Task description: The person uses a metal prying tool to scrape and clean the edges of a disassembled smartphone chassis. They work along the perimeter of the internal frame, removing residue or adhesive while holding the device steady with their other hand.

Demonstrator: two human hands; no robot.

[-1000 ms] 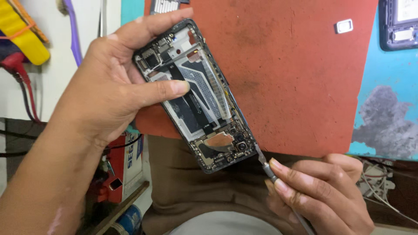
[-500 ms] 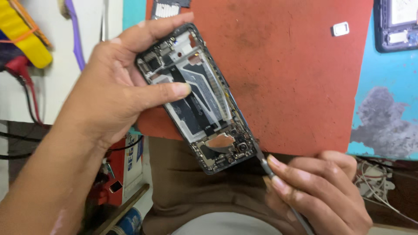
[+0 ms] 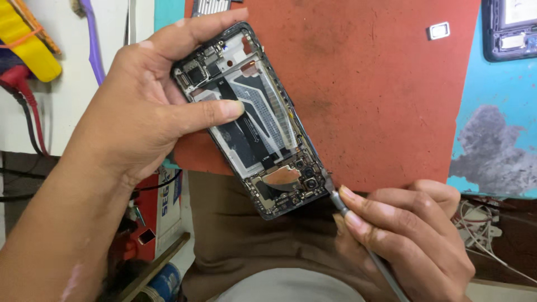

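Left hand (image 3: 148, 106): bare, no ring or glove
Right hand (image 3: 403, 235): bare, short trimmed nails
Left forearm (image 3: 56, 240): bare, no sleeve or watch
Clothing: brown garment (image 3: 268, 240) across lap, pale fabric (image 3: 285, 288) nearest

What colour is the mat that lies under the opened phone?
The mat is reddish-orange with dark smudges, as the head view shows.

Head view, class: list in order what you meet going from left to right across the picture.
Yellow tool → purple strip → left hand → opened phone → right hand holding a thin metal tool → small white tray → dark device.
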